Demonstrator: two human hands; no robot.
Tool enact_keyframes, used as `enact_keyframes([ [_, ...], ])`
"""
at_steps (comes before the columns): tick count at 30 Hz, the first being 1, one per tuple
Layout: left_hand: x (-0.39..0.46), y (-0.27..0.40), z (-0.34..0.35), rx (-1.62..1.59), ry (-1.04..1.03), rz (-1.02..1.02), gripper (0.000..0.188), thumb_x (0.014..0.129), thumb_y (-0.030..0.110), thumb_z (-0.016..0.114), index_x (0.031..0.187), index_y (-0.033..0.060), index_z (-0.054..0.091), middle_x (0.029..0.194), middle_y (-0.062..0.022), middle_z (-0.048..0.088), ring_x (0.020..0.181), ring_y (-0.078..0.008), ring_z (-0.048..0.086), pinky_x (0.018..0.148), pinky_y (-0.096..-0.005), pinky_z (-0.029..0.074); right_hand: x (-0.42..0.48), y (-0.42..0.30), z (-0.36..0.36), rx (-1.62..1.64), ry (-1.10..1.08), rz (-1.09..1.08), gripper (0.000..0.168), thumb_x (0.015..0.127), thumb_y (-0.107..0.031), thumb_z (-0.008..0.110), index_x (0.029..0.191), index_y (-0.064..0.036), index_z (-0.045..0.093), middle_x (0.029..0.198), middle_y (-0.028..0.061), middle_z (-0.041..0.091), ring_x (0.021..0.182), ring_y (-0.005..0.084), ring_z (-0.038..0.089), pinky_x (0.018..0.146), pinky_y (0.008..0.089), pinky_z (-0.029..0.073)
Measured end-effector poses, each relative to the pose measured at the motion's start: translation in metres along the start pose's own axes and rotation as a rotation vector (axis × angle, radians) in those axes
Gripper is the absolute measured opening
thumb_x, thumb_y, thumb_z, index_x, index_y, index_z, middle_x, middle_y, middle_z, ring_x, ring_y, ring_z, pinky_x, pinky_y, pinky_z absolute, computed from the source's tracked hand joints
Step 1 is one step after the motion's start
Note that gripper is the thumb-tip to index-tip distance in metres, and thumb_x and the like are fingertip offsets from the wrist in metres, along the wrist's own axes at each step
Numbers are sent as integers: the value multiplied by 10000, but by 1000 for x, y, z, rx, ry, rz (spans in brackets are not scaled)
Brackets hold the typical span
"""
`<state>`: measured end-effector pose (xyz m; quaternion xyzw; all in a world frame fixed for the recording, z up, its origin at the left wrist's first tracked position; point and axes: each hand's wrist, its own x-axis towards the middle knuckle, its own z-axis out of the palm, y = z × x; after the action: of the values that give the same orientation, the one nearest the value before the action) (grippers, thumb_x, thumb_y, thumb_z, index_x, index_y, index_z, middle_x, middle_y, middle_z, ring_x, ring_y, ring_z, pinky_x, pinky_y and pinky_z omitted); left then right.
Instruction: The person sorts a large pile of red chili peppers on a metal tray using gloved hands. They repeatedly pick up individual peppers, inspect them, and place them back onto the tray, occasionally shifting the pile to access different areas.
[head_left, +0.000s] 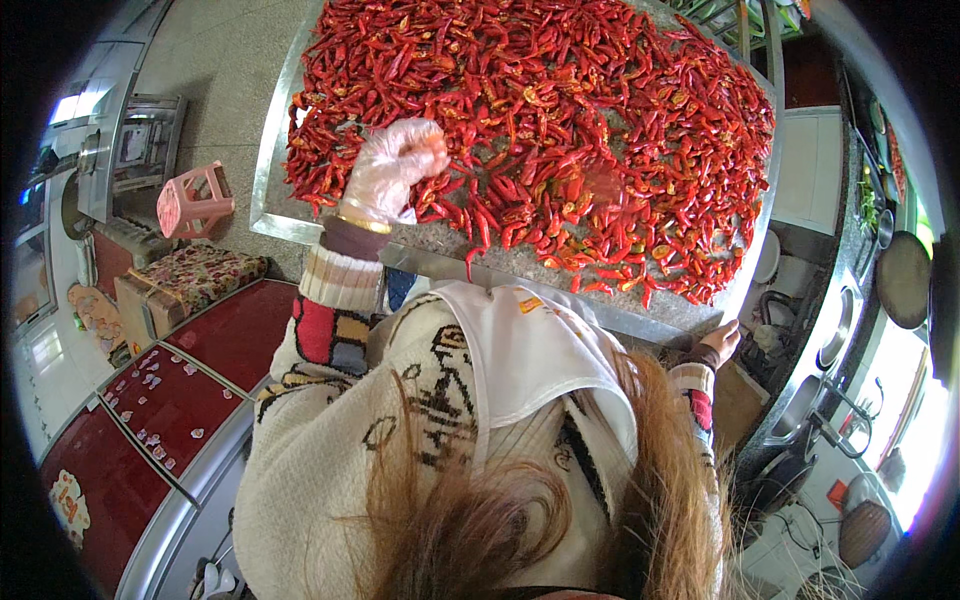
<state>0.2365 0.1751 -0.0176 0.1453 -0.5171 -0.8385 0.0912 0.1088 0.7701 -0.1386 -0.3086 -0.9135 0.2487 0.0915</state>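
Many red chili peppers (540, 97), whole and cut, lie spread over a large grey surface with a metal rim (271, 180) before me. My left hand (394, 165), in a clear plastic glove, is curled above the peppers near the left side. Its fingers are drawn together, and a reddish patch shows at the fingertips; whether that is a pepper I cannot tell. Bare, my right hand (721, 342) grips the rim at its near right corner. One long curved pepper (474, 259) hangs towards the near edge, close to my white apron (544, 352).
A pink plastic stool (196, 201) stands on the floor at left. Near it are a cardboard box (154, 300) and a flowered cloth (202, 270). Dark red panels (150, 405) fill the lower left. Along the right runs a kitchen counter with a sink (799, 405).
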Motion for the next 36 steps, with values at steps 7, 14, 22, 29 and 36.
enact_keyframes([
  [7,-46,-23,44,1298,-299,-2,170,730,162,630,869,71,599,830,-113,629,809,-313,595,713,-409,472,10,12,3,16,-30,10,632,911,-547,363,1189,-2,523,1131,238,570,1034,389,536,854,432,438],
  [14,-58,-53,50,1682,-419,-47,205,761,171,542,955,116,580,813,-65,636,786,-290,612,680,-421,472,1,-5,-7,-93,-50,-54,644,914,-552,361,1168,15,532,1114,238,577,1013,393,540,870,432,430],
  [22,-50,-34,61,1514,-8,286,105,701,106,612,793,119,563,683,-88,593,668,-306,602,583,-435,469,-6,-16,-11,-103,-47,-19,668,915,-562,332,1182,20,524,1148,242,562,1060,394,524,906,424,402],
  [29,11,24,39,1565,-53,52,216,732,332,642,818,135,649,769,-104,634,761,-311,612,698,-435,472,-8,-17,-13,-121,-73,20,661,914,-558,332,1219,5,497,1179,237,548,1090,392,506,931,421,390],
  [36,76,30,20,1636,48,457,145,757,197,584,877,147,647,805,-81,646,752,-307,618,683,-435,481,-14,-22,-9,-45,52,-19,562,919,-499,391,1166,-18,544,1122,216,585,1033,366,547,892,423,409],
])
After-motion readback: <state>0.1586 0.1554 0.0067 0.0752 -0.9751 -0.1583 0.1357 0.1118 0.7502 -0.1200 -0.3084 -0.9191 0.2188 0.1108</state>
